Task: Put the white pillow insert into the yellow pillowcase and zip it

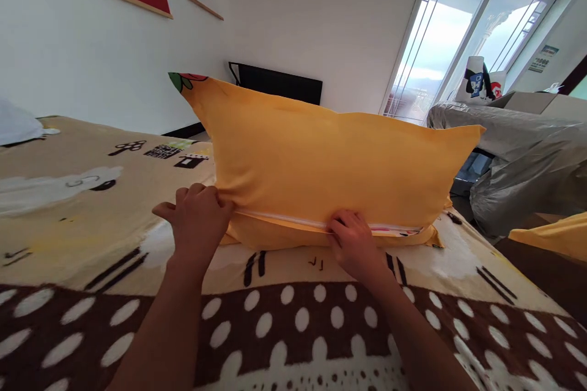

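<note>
On the bed (68, 214), I am holding a yellow pillow (321, 165) upright on its long edge. My left hand (197, 220) is pinching the case at the zipper's (284, 219) left end, fingers closed on cloth. My right hand (353, 241) is gripping the slider mid-seam, apparently zipping shut. Next move likely calls for a steady rightward pull. The case is holding its filling fully inside.

Yellow pillow (321, 165) stands mid-frame on the patterned bed (68, 214); left hand (197, 220) pinches its lower edge, right hand (353, 241) grips the zipper (284, 220).
</note>
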The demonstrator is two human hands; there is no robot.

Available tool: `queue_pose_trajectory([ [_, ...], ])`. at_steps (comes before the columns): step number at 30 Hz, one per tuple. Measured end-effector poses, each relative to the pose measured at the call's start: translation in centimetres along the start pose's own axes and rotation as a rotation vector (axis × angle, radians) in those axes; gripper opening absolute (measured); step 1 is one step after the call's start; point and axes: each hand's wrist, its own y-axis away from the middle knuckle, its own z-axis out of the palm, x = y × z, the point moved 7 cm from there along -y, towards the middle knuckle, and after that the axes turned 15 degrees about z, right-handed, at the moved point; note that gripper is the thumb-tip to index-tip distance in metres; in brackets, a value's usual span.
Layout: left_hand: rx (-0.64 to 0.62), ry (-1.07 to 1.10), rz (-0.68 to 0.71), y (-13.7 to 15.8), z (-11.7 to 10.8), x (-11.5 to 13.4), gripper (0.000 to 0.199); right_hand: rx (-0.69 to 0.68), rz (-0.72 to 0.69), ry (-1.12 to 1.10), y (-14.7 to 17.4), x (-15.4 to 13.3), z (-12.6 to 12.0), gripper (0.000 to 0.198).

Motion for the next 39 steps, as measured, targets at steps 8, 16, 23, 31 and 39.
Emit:
queue_pose_trajectory([
  [8, -0.269, 0.020, 0.039, 0.0, 1.7, 0.0, 0.029, -0.017, 0.012, 0.040, 0.0, 0.3, 0.2, 0.014],
  [16, -0.328, 0.080, 0.002, 0.1, 2.0, 0.2, 0.029, -0.014, 0.014, 0.038, 0.0, 0.2, 0.3, 0.014],
  [23, -0.336, 0.085, 0.042, 0.2, 1.8, 0.4, 0.024, -0.028, 0.016, 0.056, 0.0, 0.1, 0.3, 0.015],
  [31, -0.308, 0.070, 0.023, 0.3, 1.5, 0.2, 0.029, -0.025, 0.000, 0.045, 0.1, 0.1, 0.3, 0.014],
  [39, -0.215, 0.006, 0.006, 0.2, 0.7, 0.3, 0.027, -0.048, -0.011, 0.073, 0.1, -0.4, 0.0, 0.013],
])
